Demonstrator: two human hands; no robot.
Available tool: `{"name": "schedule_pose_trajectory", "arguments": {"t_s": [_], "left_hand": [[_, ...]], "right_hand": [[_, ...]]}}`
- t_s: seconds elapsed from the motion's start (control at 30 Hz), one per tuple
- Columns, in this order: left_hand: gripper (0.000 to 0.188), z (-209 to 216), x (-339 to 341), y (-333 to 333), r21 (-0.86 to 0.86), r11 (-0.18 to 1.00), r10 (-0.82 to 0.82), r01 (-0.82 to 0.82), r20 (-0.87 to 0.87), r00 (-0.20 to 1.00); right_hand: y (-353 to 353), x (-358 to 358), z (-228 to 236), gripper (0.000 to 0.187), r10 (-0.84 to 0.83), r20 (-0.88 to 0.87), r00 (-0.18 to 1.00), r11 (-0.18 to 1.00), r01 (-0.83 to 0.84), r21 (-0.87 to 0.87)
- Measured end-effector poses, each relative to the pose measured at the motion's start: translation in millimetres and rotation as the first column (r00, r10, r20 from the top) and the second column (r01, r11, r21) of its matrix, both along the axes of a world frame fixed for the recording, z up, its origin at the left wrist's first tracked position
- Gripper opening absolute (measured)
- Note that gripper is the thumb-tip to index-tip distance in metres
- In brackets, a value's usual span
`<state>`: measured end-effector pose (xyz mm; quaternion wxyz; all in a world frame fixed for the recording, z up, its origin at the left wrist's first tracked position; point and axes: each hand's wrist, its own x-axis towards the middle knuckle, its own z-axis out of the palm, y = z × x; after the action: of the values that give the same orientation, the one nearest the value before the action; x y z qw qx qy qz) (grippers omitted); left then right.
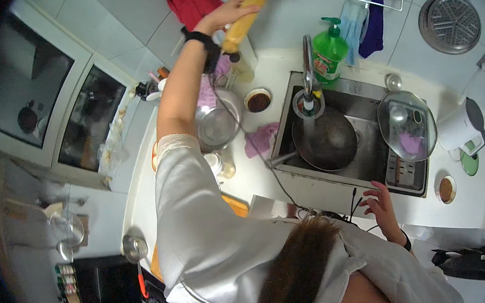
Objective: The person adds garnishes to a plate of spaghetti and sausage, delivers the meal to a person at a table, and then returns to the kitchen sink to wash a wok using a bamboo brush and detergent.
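High at the wall, my left hand is closed round the yellow handle of a pot brush; its brown bristles point up and to the right. My right hand hovers by the sink's front edge, fingers apart and slightly bent, holding nothing. A dark wok sits in the steel sink beneath the tap. Water seems to run from the spout through a round strainer into the wok.
Behind the sink stands a green soap pump bottle. A glass lid with a phone on it rests across the sink's right side, near a white kettle. To the left are a steel bowl, a small sauce bowl and a pink cloth.
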<state>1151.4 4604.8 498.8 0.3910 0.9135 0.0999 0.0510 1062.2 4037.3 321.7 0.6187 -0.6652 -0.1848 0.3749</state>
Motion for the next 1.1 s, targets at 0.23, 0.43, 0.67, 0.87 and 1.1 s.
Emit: {"name": "schedule_pose_trajectory", "arguments": {"t_s": [0.23, 0.43, 0.67, 0.87, 1.1], "left_hand": [[0.076, -5, -45, 81, 0.137, 0.989, 0.047, -0.063, 0.117, 0.992], [0.055, -72, -56, 147, 0.217, 0.935, 0.182, -0.281, 0.386, 0.904], [0.055, -166, -36, 170, 0.364, 0.683, 0.485, -0.634, 0.423, 0.765], [0.045, -217, -33, 188, 0.458, 0.549, 0.459, -0.699, 0.535, 0.71], [0.042, -249, -43, 158, 0.615, 0.549, 0.566, -0.565, 0.223, 0.793]], "right_hand": [[44, -23, -2, 0.04, -0.094, -0.145, 0.985, 0.992, 0.08, -0.097], [84, -30, -3, 0.039, -0.108, -0.164, 0.981, 0.991, 0.093, -0.096], [119, -27, -6, 0.035, 0.048, -0.112, 0.992, 0.994, -0.058, -0.087], [134, 27, -58, 0.03, -0.054, -0.131, 0.99, 0.991, 0.036, -0.132], [192, 107, -50, 0.031, -0.053, 0.345, 0.937, 0.972, 0.127, -0.195]]}}
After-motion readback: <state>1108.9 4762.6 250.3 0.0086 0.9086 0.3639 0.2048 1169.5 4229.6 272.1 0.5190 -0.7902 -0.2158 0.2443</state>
